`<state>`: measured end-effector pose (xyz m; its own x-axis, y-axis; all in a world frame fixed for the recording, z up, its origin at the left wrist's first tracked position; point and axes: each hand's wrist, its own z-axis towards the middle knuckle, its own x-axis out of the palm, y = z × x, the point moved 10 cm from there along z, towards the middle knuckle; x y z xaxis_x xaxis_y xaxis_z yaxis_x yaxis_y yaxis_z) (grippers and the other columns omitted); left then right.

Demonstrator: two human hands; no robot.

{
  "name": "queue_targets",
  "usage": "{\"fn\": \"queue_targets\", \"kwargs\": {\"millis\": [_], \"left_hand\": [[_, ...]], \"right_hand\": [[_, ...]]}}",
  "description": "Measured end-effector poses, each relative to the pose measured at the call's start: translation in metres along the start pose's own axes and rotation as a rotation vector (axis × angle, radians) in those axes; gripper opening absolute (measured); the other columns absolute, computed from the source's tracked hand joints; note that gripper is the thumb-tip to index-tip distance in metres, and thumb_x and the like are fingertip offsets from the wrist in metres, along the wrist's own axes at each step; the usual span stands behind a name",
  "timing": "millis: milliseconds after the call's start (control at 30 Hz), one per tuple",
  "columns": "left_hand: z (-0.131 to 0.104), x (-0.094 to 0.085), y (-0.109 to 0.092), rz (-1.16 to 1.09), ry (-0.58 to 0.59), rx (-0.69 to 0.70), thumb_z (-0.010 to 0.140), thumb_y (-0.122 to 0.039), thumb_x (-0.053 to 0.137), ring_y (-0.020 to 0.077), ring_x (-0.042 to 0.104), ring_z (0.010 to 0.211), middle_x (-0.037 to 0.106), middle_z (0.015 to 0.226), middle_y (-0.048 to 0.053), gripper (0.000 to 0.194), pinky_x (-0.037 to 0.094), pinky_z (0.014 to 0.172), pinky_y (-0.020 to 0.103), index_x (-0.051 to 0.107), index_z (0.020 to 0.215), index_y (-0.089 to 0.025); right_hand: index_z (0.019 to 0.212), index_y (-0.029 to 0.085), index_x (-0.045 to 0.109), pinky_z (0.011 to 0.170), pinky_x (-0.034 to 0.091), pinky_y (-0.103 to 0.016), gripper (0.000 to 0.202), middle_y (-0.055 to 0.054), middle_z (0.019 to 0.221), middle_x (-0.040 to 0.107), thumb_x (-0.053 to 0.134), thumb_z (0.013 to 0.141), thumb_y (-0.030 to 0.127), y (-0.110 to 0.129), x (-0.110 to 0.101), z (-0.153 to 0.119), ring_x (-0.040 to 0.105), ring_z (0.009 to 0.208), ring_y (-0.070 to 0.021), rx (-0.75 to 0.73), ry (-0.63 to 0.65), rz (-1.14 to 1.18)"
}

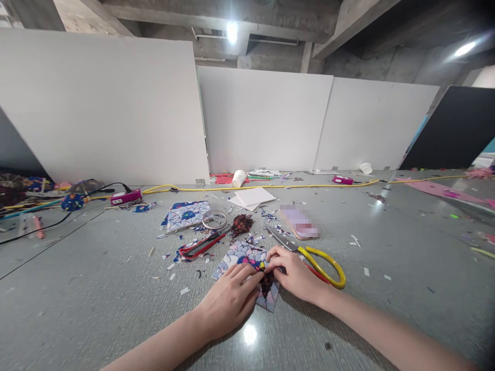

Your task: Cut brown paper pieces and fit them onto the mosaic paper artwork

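Observation:
A square panel (234, 254) covered in pale patterned pieces lies on the grey surface, with blue, pink and yellow bits and a dark red-black patterned piece (266, 285) on it. My left hand (232, 293) rests on its near left part, fingers bent together at the dark piece. From the right, my right hand (292, 270) reaches the panel's right side, its fingertips pinched at the same dark piece. The fingertips of both hands nearly meet. Whatever small bit lies between them is hidden. Yellow-handled scissors (323, 265) lie just beyond my right hand.
A red cutter (203, 245), a tape ring (214, 220), a dark crumpled scrap (242, 225), a blue-white panel (187, 215) and a phone (299, 221) lie beyond the hands. Farther back are white cards (253, 197), a paper cup (239, 178), a yellow cable (270, 187) and white partitions. Scraps are scattered around.

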<state>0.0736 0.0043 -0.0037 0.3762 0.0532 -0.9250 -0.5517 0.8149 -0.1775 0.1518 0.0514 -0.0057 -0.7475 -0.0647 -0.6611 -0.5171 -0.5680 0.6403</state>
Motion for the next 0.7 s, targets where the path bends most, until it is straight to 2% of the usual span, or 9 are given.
{"fn": "queue_targets", "kwargs": {"millis": [167,333,533,700], "left_hand": [[0.0015,-0.001,-0.0012,-0.032,0.024,0.01,0.086,-0.02,0.038,0.0208,0.049,0.095,0.054,0.102,0.009,0.029,0.044,0.084,0.038,0.051,0.111,-0.02],[0.0021,-0.0014,-0.0045,-0.042,0.025,0.05,0.086,-0.021,0.038,0.0219,0.043,0.109,0.054,0.111,0.008,0.029,0.038,0.094,0.04,0.05,0.113,-0.019],[0.0009,0.0034,-0.0016,-0.055,0.048,0.047,0.087,-0.02,0.037,0.0208,0.043,0.111,0.055,0.111,0.008,0.03,0.037,0.096,0.038,0.049,0.114,-0.017],[0.0019,0.0026,-0.0003,-0.062,0.052,0.029,0.086,-0.021,0.038,0.023,0.041,0.113,0.054,0.111,0.008,0.03,0.036,0.096,0.042,0.048,0.115,-0.018]], "right_hand": [[0.07,0.019,0.066,0.078,0.044,-0.028,0.029,-0.002,0.087,0.056,0.045,0.069,-0.002,0.0006,0.0001,0.0,0.055,0.083,-0.0134,0.002,-0.005,0.004],[0.069,0.018,0.065,0.078,0.043,-0.026,0.027,-0.003,0.086,0.057,0.046,0.07,-0.001,0.0026,-0.0013,0.0006,0.055,0.082,-0.0127,0.007,0.0,-0.009],[0.083,0.018,0.063,0.072,0.044,-0.025,0.026,-0.003,0.085,0.057,0.043,0.075,0.003,-0.0011,-0.0048,0.0024,0.055,0.079,-0.0129,0.027,-0.03,-0.005],[0.079,0.018,0.063,0.075,0.044,-0.026,0.023,-0.003,0.086,0.055,0.047,0.073,0.004,0.0002,-0.0022,0.0007,0.055,0.081,-0.0133,0.01,-0.009,0.005]]}}
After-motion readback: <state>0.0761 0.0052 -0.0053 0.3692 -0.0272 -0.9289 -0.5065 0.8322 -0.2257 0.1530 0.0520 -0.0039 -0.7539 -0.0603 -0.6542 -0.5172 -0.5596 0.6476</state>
